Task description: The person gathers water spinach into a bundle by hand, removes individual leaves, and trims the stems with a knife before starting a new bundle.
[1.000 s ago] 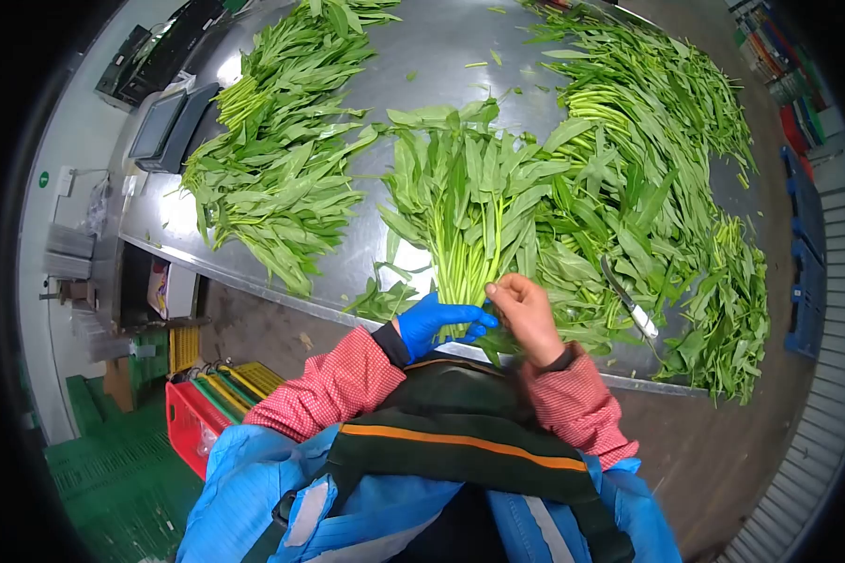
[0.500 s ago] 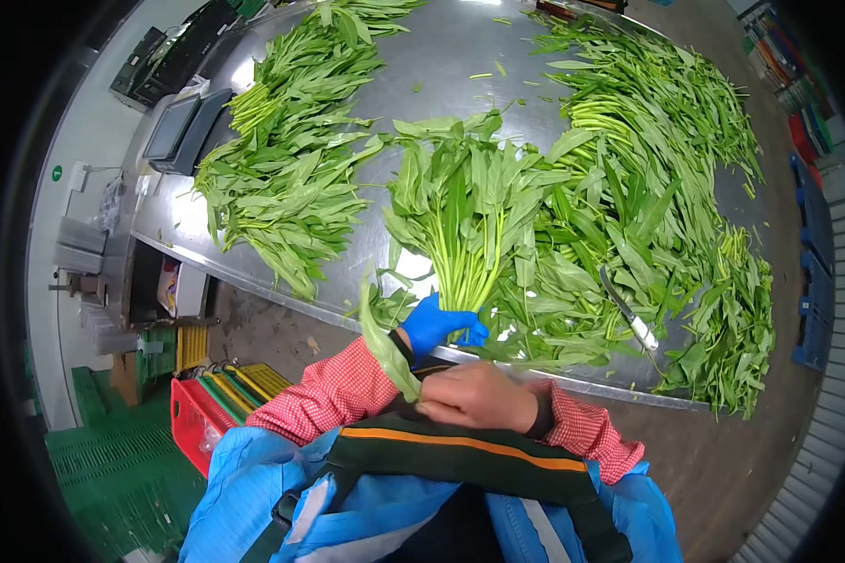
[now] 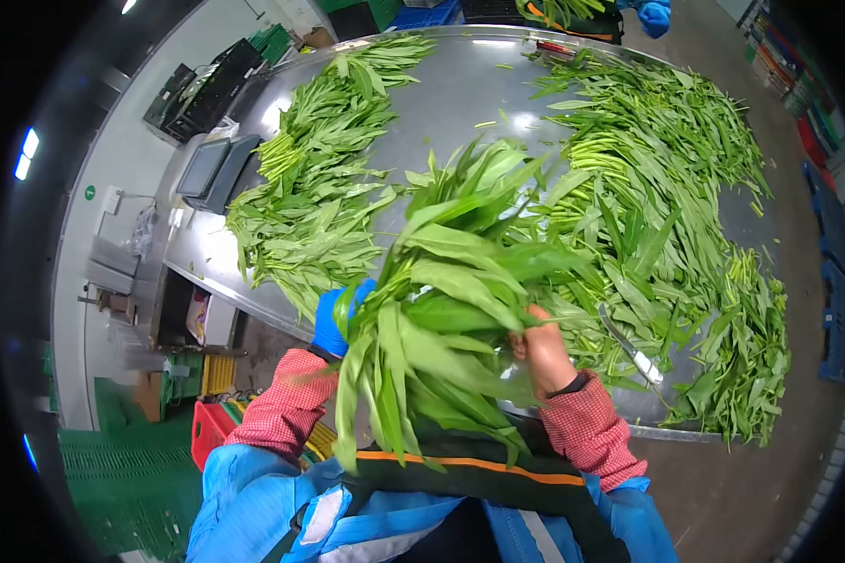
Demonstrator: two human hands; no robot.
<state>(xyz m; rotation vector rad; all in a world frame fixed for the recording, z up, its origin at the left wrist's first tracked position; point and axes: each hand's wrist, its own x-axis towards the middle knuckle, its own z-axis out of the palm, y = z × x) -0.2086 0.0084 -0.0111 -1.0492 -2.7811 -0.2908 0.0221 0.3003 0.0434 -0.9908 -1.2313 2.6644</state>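
A leafy green bunch is lifted over the table's front edge, its leaves hanging down toward the apron. My left hand, in a blue glove, is closed around the bunch at its left side; leaves cover part of the fingers. My bare right hand is at the right side of the leaves with its fingers curled; what they hold, if anything, is hidden. A knife with a white handle lies on the greens to the right.
The metal table bears a row of greens at left and a large pile at right. A scale display stands at the left edge. A red crate is low at left. At the far edge, a co-worker's blue glove shows.
The bunch has been raised and turned, so its leaves now hang toward me. My left hand has moved left and up; my right hand has moved right and up. A co-worker has come into view.
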